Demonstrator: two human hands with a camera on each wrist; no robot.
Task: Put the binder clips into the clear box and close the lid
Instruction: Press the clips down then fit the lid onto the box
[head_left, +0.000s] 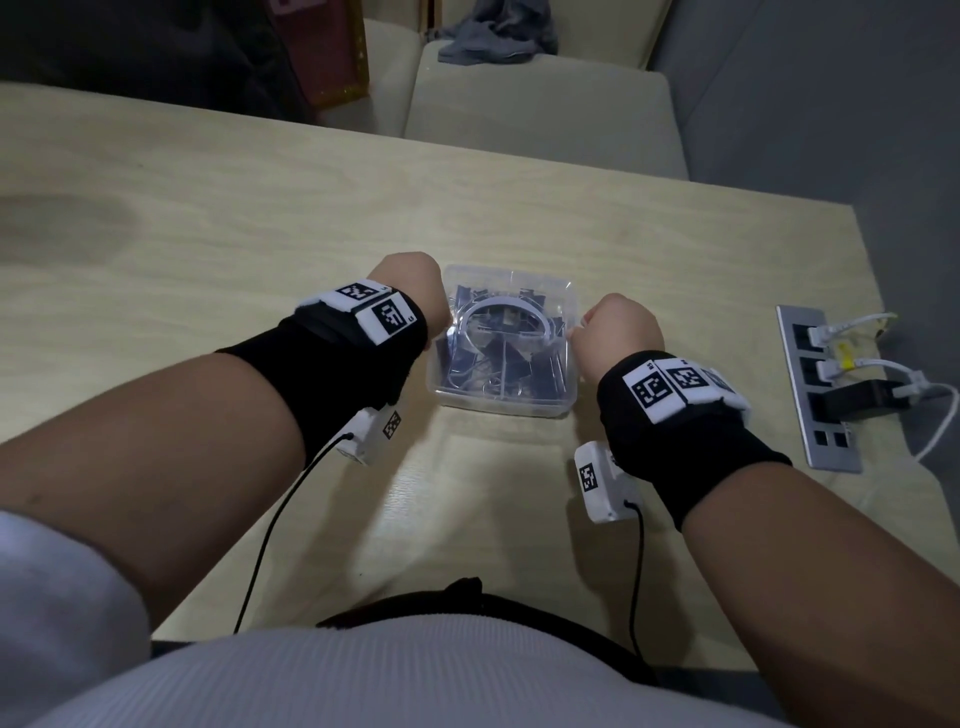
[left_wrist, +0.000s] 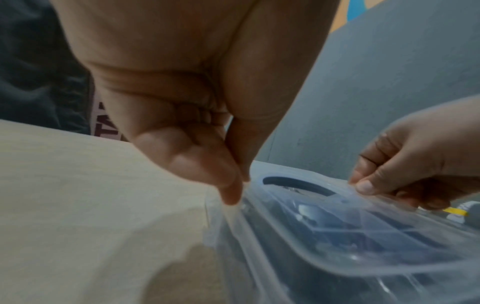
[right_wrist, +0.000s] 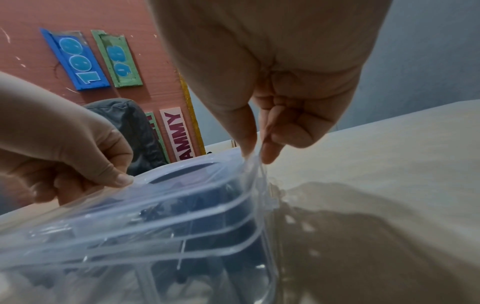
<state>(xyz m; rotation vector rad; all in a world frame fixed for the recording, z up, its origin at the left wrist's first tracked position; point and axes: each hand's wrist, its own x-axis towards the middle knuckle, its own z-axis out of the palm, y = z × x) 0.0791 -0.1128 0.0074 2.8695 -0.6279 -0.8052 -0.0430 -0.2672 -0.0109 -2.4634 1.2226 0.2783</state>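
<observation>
The clear box stands on the wooden table between my hands, with several black binder clips inside. Its clear lid lies on top, a curved handle moulded into it. My left hand pinches the lid's left edge between thumb and fingers. At the opposite edge my right hand pinches the lid with thumb and forefinger. In the right wrist view the lid sits a little above the box wall.
A grey power strip with white plugs and a black adapter lies at the table's right edge. Beige chairs stand beyond the far edge. Black cables run from my wrist cameras toward my body.
</observation>
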